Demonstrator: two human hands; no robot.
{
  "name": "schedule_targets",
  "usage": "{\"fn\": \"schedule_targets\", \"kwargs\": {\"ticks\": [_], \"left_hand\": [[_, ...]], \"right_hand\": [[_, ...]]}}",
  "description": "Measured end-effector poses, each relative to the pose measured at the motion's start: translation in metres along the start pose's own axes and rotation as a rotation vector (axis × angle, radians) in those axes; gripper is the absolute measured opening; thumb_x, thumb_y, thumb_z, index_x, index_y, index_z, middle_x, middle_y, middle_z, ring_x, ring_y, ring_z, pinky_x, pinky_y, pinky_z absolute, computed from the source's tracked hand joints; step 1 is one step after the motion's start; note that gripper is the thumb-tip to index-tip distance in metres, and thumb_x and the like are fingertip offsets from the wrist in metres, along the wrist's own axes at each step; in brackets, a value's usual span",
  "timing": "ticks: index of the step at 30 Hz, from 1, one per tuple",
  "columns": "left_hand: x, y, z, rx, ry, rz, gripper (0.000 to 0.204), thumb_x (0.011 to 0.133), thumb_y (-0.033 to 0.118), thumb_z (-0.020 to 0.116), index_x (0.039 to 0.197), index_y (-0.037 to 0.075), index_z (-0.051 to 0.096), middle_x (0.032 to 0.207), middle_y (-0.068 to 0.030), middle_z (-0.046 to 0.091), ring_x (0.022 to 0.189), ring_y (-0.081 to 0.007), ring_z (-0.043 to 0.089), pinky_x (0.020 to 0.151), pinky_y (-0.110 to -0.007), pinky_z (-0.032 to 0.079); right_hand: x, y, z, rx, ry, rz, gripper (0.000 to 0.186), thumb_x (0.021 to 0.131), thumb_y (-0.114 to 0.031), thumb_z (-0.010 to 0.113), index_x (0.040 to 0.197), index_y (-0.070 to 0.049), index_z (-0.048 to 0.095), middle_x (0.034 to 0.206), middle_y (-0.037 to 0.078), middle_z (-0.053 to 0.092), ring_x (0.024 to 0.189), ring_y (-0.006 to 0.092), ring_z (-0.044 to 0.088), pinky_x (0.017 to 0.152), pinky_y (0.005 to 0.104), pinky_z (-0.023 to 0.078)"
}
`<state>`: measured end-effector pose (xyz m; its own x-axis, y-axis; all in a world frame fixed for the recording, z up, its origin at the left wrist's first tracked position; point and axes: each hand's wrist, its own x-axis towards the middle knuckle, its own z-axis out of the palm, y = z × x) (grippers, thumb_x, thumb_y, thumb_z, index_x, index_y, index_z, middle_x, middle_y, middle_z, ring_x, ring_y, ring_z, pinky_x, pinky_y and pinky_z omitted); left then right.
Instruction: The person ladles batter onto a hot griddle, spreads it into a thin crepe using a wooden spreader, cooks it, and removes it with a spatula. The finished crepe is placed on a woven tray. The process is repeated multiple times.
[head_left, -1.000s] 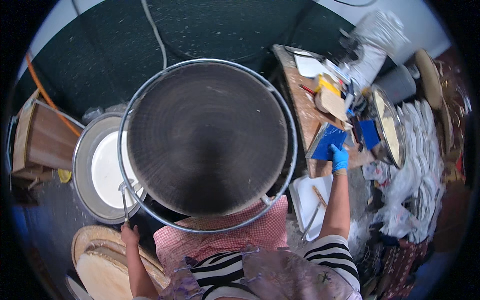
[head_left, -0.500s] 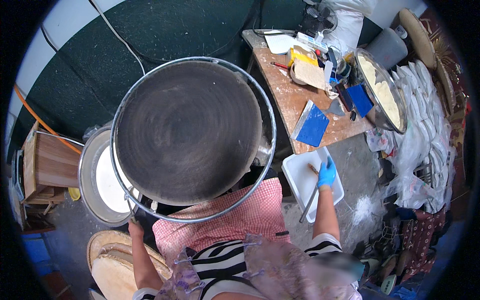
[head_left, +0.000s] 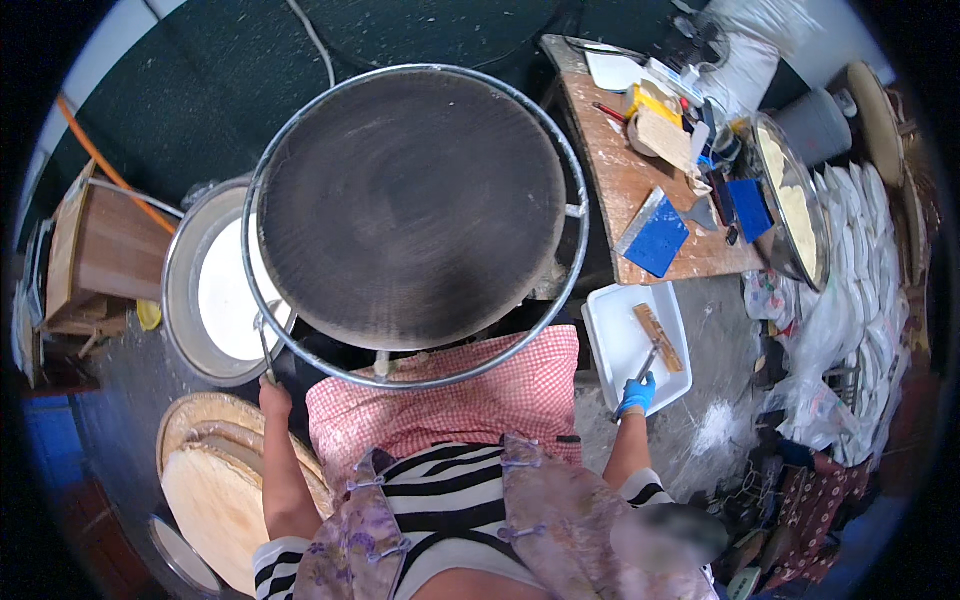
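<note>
A large round dark griddle [head_left: 410, 210] ringed by a metal hoop [head_left: 583, 240] stands in front of me. At its left is a metal pot [head_left: 185, 325] of white batter [head_left: 228, 290]. My bare left hand [head_left: 274, 395] is closed around the handle of a ladle [head_left: 265, 348], whose far end reaches into the batter. In a white plastic tray [head_left: 600, 325] on the right lies the wooden head of a T-shaped batter spreader [head_left: 657, 338]. My blue-gloved right hand [head_left: 637, 393] grips its handle at the tray's near edge.
Beyond the tray, a wooden table [head_left: 605, 150] carries a blue scraper [head_left: 655, 235], small tools and a bowl of pale flour-like stuff [head_left: 790, 190]. Round flat boards [head_left: 215, 500] stand at lower left. Plastic bags [head_left: 850, 300] pile up at far right. A checked cloth [head_left: 440, 395] hangs below the hoop.
My right hand has come back toward me from over the tray and closed on the spreader's handle. The spreader has turned in the tray. My left hand keeps its hold; the whole view has shifted.
</note>
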<state>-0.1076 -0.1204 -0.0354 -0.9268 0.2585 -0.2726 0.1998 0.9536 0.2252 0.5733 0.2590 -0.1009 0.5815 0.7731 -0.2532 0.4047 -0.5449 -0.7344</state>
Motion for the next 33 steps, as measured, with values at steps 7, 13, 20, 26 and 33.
{"fn": "schedule_targets", "kwargs": {"ticks": [7,13,20,26,33], "left_hand": [[-0.008,0.008,0.009,-0.099,-0.012,-0.189,0.042,0.081,0.025,0.058,0.108,0.0,0.039,0.093,-0.0268,0.06,0.088,-0.0413,0.059,0.076,-0.047,0.047],[-0.022,-0.007,0.001,-0.465,0.13,-0.092,0.041,0.077,0.018,0.063,0.111,-0.001,0.049,0.097,-0.0259,0.059,0.093,-0.0419,0.056,0.081,-0.045,0.045],[0.048,-0.05,-0.014,-0.639,0.068,-0.305,0.024,0.084,0.018,0.051,0.08,-0.005,0.054,0.057,-0.0111,0.056,0.043,-0.021,0.056,0.039,-0.034,0.045],[0.084,-0.029,0.002,-0.336,-0.104,-0.094,0.024,0.079,0.015,0.054,0.068,-0.006,0.058,0.057,-0.0168,0.058,0.046,-0.0273,0.056,0.045,-0.037,0.044],[0.063,-0.003,-0.013,-1.114,-0.002,-0.523,0.028,0.085,0.018,0.049,0.069,-0.005,0.055,0.056,-0.0101,0.054,0.041,-0.0185,0.05,0.036,-0.033,0.036]], "right_hand": [[-0.09,-0.043,0.022,0.317,-0.264,0.258,0.018,0.087,-0.02,0.043,0.083,-0.005,0.054,0.06,0.004,0.045,0.044,0.0141,0.039,0.038,0.0308,0.032],[-0.074,-0.018,0.046,0.257,-0.462,0.498,0.035,0.089,-0.037,0.048,0.081,-0.004,0.056,0.063,0.002,0.051,0.051,0.0145,0.046,0.046,0.0321,0.036],[-0.099,-0.019,0.017,0.118,-0.434,0.509,0.034,0.089,-0.036,0.048,0.08,-0.004,0.056,0.062,0.002,0.051,0.051,0.0142,0.045,0.045,0.0316,0.035],[-0.118,-0.044,0.031,0.053,-0.426,0.449,0.034,0.088,-0.036,0.049,0.08,-0.004,0.055,0.062,0.002,0.05,0.051,0.014,0.045,0.045,0.0312,0.035],[-0.132,-0.068,0.045,-0.007,-0.44,0.4,0.034,0.088,-0.036,0.049,0.079,-0.004,0.055,0.061,0.002,0.05,0.05,0.0138,0.044,0.045,0.0307,0.034]]}}
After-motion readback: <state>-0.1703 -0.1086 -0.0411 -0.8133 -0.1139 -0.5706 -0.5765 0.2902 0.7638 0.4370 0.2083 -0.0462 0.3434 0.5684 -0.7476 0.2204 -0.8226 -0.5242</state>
